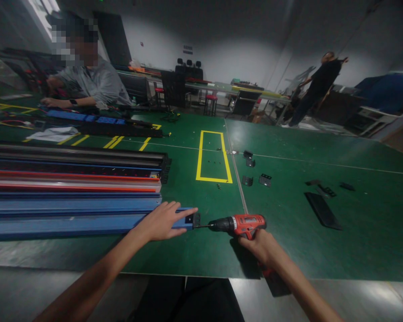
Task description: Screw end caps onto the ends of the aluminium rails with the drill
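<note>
My left hand [164, 220] lies over the right end of the nearest blue rail [114, 223], its thumb and fingers spread apart on the rail's edges. A black end piece [196, 219] sits at that rail's tip. In my right hand [260, 246] is a red and black power drill [248, 223], its handle wrapped by the fingers. The drill points left, and its long bit meets the black end piece. A second blue rail [87, 202], a red and silver rail [74, 184] and black rails [80, 156] lie parallel beyond.
Black brackets [265, 180] and a flat black plate [322, 210] lie to the right on the green table [289, 250]. Yellow tape [199, 156] marks a rectangle. A person [97, 80] works at the far left; another person [322, 80] stands at the back right.
</note>
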Tool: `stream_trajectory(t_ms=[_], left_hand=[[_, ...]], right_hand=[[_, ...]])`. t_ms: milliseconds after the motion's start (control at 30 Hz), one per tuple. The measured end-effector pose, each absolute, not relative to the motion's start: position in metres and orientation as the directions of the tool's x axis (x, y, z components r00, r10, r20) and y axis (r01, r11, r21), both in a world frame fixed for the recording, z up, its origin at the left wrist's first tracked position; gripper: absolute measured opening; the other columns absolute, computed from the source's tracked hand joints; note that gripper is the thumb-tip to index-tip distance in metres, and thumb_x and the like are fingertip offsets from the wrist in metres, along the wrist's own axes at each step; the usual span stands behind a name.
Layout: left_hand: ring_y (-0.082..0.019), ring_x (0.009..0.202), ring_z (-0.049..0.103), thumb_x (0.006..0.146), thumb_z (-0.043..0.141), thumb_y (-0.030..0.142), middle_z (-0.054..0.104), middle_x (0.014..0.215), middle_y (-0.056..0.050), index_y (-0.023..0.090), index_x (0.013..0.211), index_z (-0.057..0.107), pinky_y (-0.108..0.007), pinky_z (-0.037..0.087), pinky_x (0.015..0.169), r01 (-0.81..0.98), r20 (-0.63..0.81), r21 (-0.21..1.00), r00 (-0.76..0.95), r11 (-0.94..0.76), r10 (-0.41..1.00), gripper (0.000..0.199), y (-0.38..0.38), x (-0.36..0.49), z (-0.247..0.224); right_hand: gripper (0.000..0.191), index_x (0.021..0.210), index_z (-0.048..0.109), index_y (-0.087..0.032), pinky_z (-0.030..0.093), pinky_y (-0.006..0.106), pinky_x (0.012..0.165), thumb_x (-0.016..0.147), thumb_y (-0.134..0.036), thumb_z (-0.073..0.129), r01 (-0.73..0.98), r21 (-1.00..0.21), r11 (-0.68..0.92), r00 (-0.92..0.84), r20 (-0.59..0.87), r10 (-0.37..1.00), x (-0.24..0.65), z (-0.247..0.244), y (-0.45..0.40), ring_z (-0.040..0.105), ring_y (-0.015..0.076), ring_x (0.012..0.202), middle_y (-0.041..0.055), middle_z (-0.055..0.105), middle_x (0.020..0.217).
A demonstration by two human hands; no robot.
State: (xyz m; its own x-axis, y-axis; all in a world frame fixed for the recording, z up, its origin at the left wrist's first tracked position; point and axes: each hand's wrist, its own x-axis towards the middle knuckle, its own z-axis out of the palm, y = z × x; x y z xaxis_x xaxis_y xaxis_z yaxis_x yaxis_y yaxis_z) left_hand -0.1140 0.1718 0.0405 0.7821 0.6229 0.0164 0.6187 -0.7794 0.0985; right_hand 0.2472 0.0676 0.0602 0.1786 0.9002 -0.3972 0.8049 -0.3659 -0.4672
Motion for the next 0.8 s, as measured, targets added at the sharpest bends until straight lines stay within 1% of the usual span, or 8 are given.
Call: stream_trajectory(t_ms=[200, 400, 633, 800], left_hand=[[-0.027, 0.099, 0.058, 0.101, 0.055, 0.055, 0.060, 0.117, -0.010, 0.042, 0.163, 0.027, -0.037, 0.042, 0.084, 0.617, 0.027, 0.106, 0.782, -0.780, 0.623, 0.070, 0.1723, -0.1148, 0.0385], [-0.029, 0.099, 0.059, 0.101, 0.055, 0.054, 0.060, 0.116, -0.010, 0.041, 0.163, 0.025, -0.038, 0.042, 0.084, 0.616, 0.019, 0.106, 0.783, -0.780, 0.621, 0.071, 0.1725, -0.1145, 0.0394], [-0.028, 0.100, 0.059, 0.100, 0.057, 0.054, 0.059, 0.116, -0.009, 0.043, 0.164, 0.023, -0.038, 0.042, 0.084, 0.621, 0.002, 0.082, 0.782, -0.780, 0.623, 0.073, 0.1721, -0.1137, 0.0412], [-0.029, 0.100, 0.059, 0.100, 0.058, 0.053, 0.059, 0.117, -0.010, 0.043, 0.164, 0.023, -0.038, 0.042, 0.085, 0.620, -0.001, 0.091, 0.783, -0.779, 0.623, 0.074, 0.1724, -0.1138, 0.0412]], right_hand=[[0.024, 0.068, 0.060, -0.022, 0.039, 0.029, 0.058, 0.081, -0.042, 0.063, 0.814, -0.448, -0.369, 0.189, -0.397, 0.898, 0.2464, 0.0612, 0.0682, 0.060, 0.0173, 0.061, 0.0028, 0.068, 0.067], [0.026, 0.065, 0.057, -0.022, 0.040, 0.029, 0.056, 0.080, -0.042, 0.064, 0.806, -0.455, -0.379, 0.196, -0.399, 0.896, 0.2462, 0.0606, 0.0674, 0.059, 0.0167, 0.058, 0.0028, 0.066, 0.064], [0.025, 0.067, 0.060, -0.021, 0.040, 0.029, 0.057, 0.080, -0.043, 0.064, 0.814, -0.452, -0.365, 0.189, -0.388, 0.902, 0.2475, 0.0573, 0.0681, 0.060, 0.0170, 0.059, 0.0033, 0.067, 0.066], [0.025, 0.067, 0.061, -0.022, 0.039, 0.030, 0.057, 0.080, -0.043, 0.063, 0.809, -0.458, -0.368, 0.191, -0.387, 0.902, 0.2473, 0.0570, 0.0676, 0.059, 0.0168, 0.058, 0.0026, 0.066, 0.064]])
